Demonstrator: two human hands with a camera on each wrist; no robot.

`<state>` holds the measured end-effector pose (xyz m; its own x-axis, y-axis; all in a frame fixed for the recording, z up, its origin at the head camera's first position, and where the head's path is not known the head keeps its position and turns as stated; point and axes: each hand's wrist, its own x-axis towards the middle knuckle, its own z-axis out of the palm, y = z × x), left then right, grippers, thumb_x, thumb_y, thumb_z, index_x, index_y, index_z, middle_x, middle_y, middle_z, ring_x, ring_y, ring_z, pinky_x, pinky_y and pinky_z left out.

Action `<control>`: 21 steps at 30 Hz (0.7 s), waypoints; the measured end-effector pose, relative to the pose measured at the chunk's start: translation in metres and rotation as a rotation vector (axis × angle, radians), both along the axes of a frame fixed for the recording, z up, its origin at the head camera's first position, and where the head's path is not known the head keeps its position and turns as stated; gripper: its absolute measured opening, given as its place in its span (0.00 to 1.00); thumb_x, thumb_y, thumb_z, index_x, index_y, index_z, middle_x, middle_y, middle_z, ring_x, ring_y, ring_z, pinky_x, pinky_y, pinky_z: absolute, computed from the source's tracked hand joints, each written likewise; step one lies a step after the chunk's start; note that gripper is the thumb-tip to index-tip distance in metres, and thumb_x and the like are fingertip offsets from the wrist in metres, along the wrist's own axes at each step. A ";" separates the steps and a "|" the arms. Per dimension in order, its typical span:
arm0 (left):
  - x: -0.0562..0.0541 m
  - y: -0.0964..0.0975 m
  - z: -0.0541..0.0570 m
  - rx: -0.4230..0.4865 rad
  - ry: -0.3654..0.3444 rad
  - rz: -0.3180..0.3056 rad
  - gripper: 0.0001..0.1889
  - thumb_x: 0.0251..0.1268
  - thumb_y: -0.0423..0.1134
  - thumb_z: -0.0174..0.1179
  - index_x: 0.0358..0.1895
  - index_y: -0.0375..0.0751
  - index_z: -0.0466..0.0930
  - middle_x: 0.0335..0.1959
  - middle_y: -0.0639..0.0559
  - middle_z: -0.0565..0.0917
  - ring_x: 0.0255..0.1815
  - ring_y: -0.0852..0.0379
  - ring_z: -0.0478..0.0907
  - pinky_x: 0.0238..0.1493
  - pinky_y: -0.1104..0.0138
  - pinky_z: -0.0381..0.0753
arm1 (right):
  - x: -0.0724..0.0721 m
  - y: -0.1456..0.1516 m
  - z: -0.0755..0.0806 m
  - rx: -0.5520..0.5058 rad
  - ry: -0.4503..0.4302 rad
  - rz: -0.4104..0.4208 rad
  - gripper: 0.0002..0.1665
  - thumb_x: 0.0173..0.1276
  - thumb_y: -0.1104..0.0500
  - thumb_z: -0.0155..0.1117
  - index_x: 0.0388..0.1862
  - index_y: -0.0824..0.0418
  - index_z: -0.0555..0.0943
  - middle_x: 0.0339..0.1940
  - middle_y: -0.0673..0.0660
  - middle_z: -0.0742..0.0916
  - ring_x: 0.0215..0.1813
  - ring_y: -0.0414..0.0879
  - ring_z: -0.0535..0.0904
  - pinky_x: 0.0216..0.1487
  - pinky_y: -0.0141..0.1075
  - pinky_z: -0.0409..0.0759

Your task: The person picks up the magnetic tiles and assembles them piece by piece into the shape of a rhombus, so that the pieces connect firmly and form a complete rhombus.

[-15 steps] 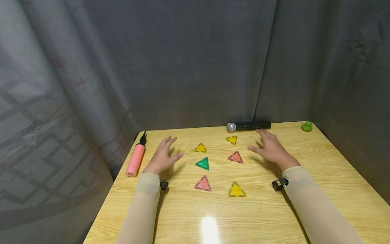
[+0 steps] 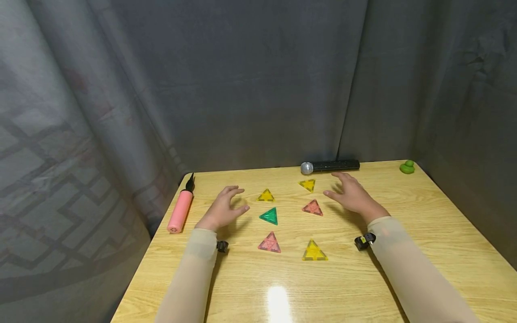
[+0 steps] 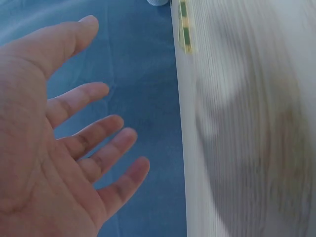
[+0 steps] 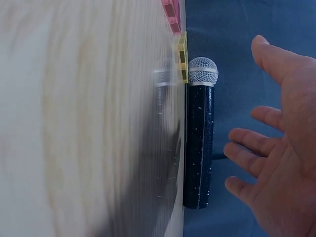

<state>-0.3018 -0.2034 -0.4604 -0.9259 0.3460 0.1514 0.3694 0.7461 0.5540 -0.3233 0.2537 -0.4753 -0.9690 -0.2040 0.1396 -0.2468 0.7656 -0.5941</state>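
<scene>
Left hand [image 2: 222, 211], right hand [image 2: 354, 197] hover — green triangle [image 2: 270, 216] (flat) between.

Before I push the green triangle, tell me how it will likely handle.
The green triangle is probably stiff, given its straight, crisp edges. It is likely light, looking thin and seemingly translucent. Lying flat on the shiny table, it should slide rather than roll or tip.

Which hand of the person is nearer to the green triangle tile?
The left hand: it is just left of the green triangle tile, not touching it. The right hand is farther away, on the other side, beyond the reddish tile.
</scene>
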 end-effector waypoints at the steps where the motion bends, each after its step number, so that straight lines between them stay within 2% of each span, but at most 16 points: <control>1: 0.000 0.002 0.000 -0.002 -0.004 -0.008 0.34 0.71 0.53 0.69 0.76 0.46 0.73 0.78 0.45 0.66 0.78 0.40 0.63 0.74 0.45 0.68 | -0.001 -0.001 0.000 -0.005 0.000 0.002 0.54 0.75 0.36 0.65 0.84 0.65 0.57 0.82 0.72 0.62 0.81 0.72 0.54 0.75 0.69 0.56; 5: 0.000 0.008 -0.003 -0.017 -0.026 -0.029 0.30 0.74 0.50 0.68 0.74 0.46 0.75 0.74 0.48 0.70 0.75 0.44 0.68 0.73 0.50 0.71 | -0.004 -0.005 -0.002 -0.035 -0.006 0.008 0.52 0.75 0.38 0.66 0.84 0.64 0.58 0.82 0.72 0.62 0.80 0.71 0.56 0.75 0.69 0.58; 12: 0.001 0.016 -0.006 -0.009 -0.058 -0.062 0.29 0.73 0.47 0.69 0.73 0.42 0.76 0.70 0.50 0.74 0.70 0.43 0.73 0.68 0.50 0.76 | -0.010 -0.012 -0.005 -0.084 -0.039 0.045 0.48 0.78 0.42 0.66 0.84 0.65 0.58 0.82 0.71 0.62 0.80 0.71 0.57 0.75 0.68 0.59; 18: 0.005 0.022 -0.006 -0.003 -0.068 -0.079 0.29 0.73 0.46 0.69 0.73 0.44 0.75 0.68 0.51 0.76 0.68 0.43 0.75 0.65 0.49 0.78 | -0.015 -0.022 -0.007 -0.095 -0.035 0.071 0.42 0.78 0.49 0.67 0.82 0.64 0.62 0.82 0.70 0.63 0.79 0.70 0.60 0.74 0.68 0.61; 21: 0.007 0.025 -0.005 0.000 -0.070 -0.075 0.30 0.73 0.46 0.69 0.75 0.46 0.75 0.68 0.52 0.75 0.68 0.45 0.76 0.64 0.50 0.79 | -0.017 -0.028 -0.006 -0.098 -0.029 0.086 0.41 0.78 0.49 0.67 0.81 0.64 0.64 0.81 0.70 0.65 0.78 0.70 0.61 0.73 0.67 0.63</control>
<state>-0.2952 -0.1780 -0.4654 -0.9057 0.4148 0.0870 0.3846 0.7180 0.5801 -0.3407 0.2255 -0.4812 -0.9524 -0.2731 0.1353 -0.2906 0.6801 -0.6731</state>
